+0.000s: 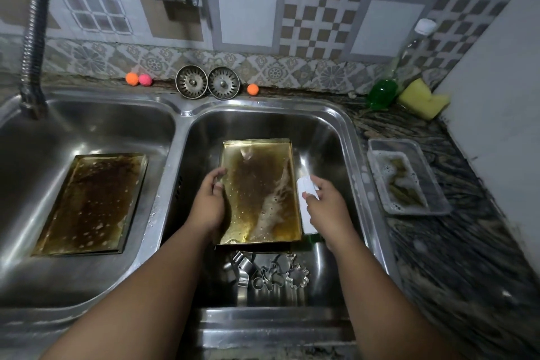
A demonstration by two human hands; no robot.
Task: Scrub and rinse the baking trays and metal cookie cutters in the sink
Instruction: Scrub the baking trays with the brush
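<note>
Left grip clasps tray edge; right grip, bottle.

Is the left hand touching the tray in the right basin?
Touching. Head view shows the left hand gripping the left rim of the tray.

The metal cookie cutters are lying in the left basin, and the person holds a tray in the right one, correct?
Not quite: the head view shows the cookie cutters in the right basin, in front of the tray that the left hand holds there. The rest is right.
</note>
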